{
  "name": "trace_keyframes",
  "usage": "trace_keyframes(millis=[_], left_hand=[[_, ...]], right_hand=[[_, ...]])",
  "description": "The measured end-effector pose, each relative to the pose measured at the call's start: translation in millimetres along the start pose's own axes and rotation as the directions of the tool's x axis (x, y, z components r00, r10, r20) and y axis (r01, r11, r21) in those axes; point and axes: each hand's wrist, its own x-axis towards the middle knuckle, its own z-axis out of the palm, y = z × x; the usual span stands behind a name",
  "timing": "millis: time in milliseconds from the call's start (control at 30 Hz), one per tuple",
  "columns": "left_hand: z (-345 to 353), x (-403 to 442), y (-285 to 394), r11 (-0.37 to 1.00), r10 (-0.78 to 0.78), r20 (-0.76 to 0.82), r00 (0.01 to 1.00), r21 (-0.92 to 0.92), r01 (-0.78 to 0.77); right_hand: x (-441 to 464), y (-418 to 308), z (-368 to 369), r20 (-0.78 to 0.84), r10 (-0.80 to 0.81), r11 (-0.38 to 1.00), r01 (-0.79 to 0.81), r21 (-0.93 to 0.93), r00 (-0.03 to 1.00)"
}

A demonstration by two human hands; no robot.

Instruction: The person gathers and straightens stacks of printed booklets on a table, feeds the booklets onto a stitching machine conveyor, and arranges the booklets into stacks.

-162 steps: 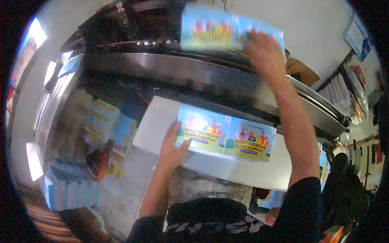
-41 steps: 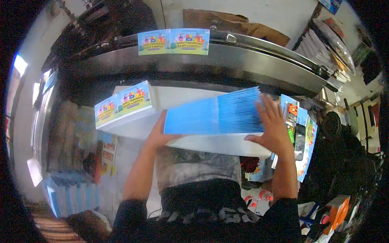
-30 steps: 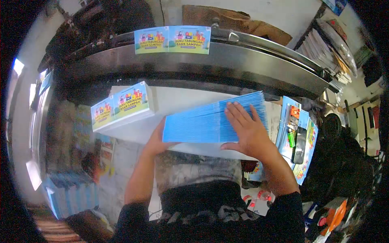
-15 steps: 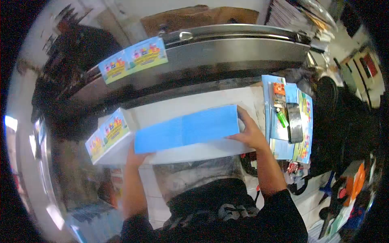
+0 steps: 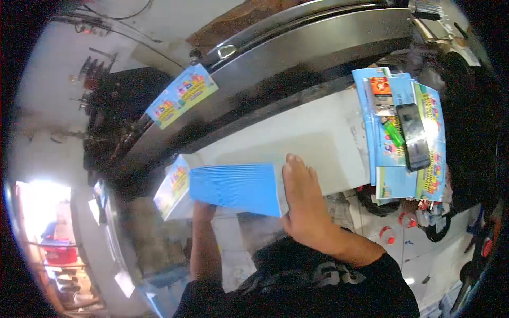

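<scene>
A stack of blue booklets (image 5: 233,183), its many edges showing as fine lines on top, lies at the near edge of the white table. My right hand (image 5: 305,204) is flat against the right end of this stack, with fingers stretched out. Below the stack's left part, my left hand (image 5: 204,212) grips its near side, and most of its fingers are hidden. Touching or very near the left end is another stack of booklets (image 5: 172,185), showing a colourful cartoon cover.
At the table's (image 5: 334,132) right end lie several booklets (image 5: 395,175) with a phone (image 5: 413,138), a green lighter (image 5: 392,132) and an orange pack (image 5: 380,95) on them. A cartoon-covered booklet (image 5: 183,98) rests on the dark metal machine (image 5: 318,47) behind. Plastic bottles (image 5: 387,235) are on the floor.
The blue stack now sits closer to the cartoon-covered stack and looks shorter from end to end. My right hand has gone from gripping its right end to pressing flat there. The view has turned.
</scene>
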Motion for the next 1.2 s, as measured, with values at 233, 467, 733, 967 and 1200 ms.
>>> trace_keyframes(millis=[233,467,733,967,1200], left_hand=[[32,-7,2,0.466,0.128,0.277,0.952,0.831,-0.305],[69,-29,-33,0.872,0.304,-0.049,0.951,0.417,-0.257],[100,-37,7,0.594,0.267,0.122,0.956,0.761,-0.263],[160,-29,13,0.862,-0.075,0.136,0.988,0.507,-0.005],[167,-15,29,0.678,-0.172,0.211,0.962,0.734,-0.040]], right_hand=[[-2,19,8,-0.040,-0.040,0.996,0.037,-0.081,0.998],[-21,85,-10,-0.066,0.179,0.969,-0.164,0.183,0.982],[-6,67,-29,-0.146,0.297,0.952,-0.281,0.124,0.944],[28,53,-94,0.044,0.661,0.743,-0.644,-0.182,0.749],[36,21,-48,0.283,-0.030,0.677,0.228,-0.700,0.959]])
